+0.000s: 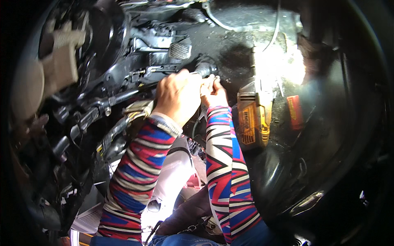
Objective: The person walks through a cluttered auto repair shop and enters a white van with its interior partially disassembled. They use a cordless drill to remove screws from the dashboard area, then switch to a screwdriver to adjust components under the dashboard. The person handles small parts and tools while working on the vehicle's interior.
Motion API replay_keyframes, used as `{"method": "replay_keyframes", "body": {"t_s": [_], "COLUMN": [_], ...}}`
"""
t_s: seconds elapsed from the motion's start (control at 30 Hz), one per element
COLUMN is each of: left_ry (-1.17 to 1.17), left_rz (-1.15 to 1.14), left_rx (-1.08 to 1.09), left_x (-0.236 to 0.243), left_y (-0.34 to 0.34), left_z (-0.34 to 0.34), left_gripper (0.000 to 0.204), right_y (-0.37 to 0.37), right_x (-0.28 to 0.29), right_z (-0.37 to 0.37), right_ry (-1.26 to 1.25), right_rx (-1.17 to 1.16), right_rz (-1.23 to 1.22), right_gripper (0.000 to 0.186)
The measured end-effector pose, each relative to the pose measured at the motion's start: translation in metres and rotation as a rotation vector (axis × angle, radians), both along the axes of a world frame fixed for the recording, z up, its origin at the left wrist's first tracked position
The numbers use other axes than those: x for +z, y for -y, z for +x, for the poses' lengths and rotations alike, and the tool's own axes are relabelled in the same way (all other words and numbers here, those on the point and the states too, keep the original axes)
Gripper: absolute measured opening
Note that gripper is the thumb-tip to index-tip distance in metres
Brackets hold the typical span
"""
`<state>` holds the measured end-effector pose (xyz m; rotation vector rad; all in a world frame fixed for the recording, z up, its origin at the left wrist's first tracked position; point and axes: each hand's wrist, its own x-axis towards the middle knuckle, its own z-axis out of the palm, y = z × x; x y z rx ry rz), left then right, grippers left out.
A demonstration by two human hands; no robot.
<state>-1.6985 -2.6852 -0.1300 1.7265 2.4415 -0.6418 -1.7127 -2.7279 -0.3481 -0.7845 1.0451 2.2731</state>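
Both my hands are close together under the dashboard, beside a black ribbed rubber boot [204,65]. My left hand [179,95] has its back toward me and its fingers curled toward the boot; whatever they grip is hidden behind the hand. My right hand [214,93] pinches with thumb and fingertips near a small shiny metal piece, too small to name. The fingertips of the two hands nearly meet. A ribbed metal pedal [179,50] is just beyond them on its bracket.
To the right, a lit yellow and black work light [253,119] lies on the dark floor, its glare washing out the area ahead. A small red packet [294,112] lies beside it. At left are a steering shaft [123,96], wiring with a connector [138,107], and dark brackets.
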Motion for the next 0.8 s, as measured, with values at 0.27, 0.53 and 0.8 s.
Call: {"method": "replay_keyframes", "body": {"t_s": [0.27,0.53,0.8], "left_ry": [-0.256,-0.087,-0.078], "left_rz": [0.016,-0.165,-0.067], "left_rx": [-0.266,0.297,0.169], "left_x": [-0.016,0.003,0.006], "left_y": [0.0,-0.019,-0.012], "left_z": [0.0,0.003,-0.01], "left_gripper": [0.018,0.041,0.025], "right_y": [-0.003,-0.002,-0.002], "right_x": [0.003,0.002,0.015], "right_z": [0.014,0.015,0.016], "right_ry": [-0.197,-0.126,-0.141], "right_rx": [0.007,0.053,0.019], "right_rz": [0.21,0.019,-0.004], "right_gripper": [0.025,0.021,0.018]}}
